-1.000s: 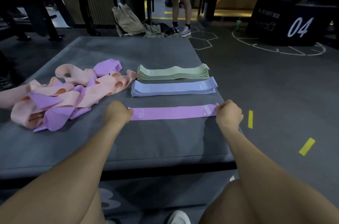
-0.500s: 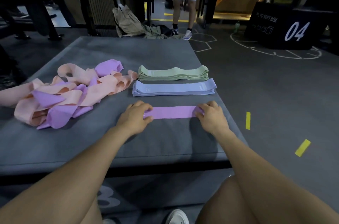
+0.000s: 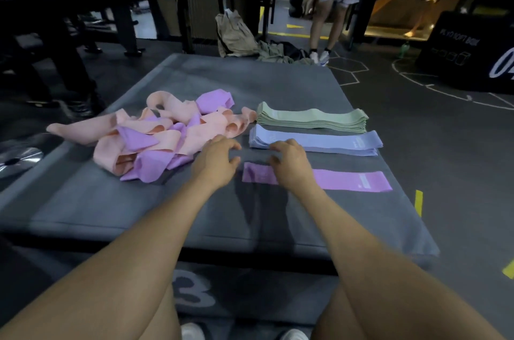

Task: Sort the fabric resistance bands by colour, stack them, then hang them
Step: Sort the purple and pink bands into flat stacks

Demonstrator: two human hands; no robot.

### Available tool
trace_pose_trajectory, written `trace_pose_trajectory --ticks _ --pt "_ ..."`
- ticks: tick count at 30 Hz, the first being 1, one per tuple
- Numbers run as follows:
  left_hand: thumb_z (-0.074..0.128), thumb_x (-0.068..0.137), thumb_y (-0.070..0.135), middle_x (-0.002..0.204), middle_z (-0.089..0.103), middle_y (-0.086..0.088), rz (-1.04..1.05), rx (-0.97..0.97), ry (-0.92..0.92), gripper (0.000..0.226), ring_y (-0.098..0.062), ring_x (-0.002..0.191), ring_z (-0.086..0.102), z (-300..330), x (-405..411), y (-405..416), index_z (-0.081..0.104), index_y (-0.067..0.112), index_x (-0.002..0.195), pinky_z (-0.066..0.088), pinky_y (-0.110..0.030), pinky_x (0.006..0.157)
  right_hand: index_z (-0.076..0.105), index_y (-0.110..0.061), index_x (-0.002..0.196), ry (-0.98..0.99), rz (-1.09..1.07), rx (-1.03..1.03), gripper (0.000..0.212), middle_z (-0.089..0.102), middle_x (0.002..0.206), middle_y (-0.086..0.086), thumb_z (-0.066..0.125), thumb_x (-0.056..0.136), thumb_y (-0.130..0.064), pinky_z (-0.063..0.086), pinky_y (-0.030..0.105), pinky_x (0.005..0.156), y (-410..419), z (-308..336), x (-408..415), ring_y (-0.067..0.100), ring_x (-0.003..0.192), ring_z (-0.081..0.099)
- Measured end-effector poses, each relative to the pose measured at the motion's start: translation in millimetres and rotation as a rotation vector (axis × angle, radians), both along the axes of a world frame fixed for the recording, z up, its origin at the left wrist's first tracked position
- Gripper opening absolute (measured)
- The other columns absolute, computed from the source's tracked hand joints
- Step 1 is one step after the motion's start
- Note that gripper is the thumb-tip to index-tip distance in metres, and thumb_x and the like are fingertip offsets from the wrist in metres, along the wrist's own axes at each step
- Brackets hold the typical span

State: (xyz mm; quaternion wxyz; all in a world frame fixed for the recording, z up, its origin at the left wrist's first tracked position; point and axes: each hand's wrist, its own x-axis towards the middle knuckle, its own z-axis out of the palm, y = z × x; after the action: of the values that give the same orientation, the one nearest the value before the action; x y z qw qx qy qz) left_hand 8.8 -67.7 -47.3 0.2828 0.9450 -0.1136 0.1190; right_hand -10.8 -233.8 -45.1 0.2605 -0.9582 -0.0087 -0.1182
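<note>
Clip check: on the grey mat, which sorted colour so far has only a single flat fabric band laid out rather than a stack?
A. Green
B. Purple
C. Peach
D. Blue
B: the single flat purple fabric band lies alone nearest the person, while the green stack and blue stack hold several bands each, and peach bands are only in the unsorted peach-and-purple pile.

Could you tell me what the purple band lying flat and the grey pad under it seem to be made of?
Purple band: looks like matte woven fabric, lying limp and flat with a pale sewn-on label. Grey pad: probably foam under a smooth, faintly sheened cover, judging by its thick, rounded edge.
</note>
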Motion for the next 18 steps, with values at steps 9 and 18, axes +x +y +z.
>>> trace_pose_trajectory --ticks 9,18 --pt "0.08 0.068 0.033 0.117 0.048 -0.011 0.339 0.193 -0.018 0.054 -0.032 0.111 0.043 1 -10 110 0.055 0.012 0.111 0.035 -0.038 0.09 0.061 -0.006 0.116 0.009 0.27 0.042 0.03 0.056 0.117 0.017 0.054 0.089 -0.015 0.038 0.033 0.093 110 4 17 0.032 0.111 0.05" --pt "0.063 0.086 0.007 0.085 0.064 -0.009 0.195 -0.319 0.012 0.009 -0.004 0.06 0.054 9 -15 142 0.063 0.012 0.093 0.038 -0.012 0.053 0.06 -0.014 0.117 0.013 0.373 0.17 0.036 0.056 0.113 0.009 0.066 0.082 -0.016 0.047 0.036 0.088 156 -1 22 0.025 0.102 0.055"
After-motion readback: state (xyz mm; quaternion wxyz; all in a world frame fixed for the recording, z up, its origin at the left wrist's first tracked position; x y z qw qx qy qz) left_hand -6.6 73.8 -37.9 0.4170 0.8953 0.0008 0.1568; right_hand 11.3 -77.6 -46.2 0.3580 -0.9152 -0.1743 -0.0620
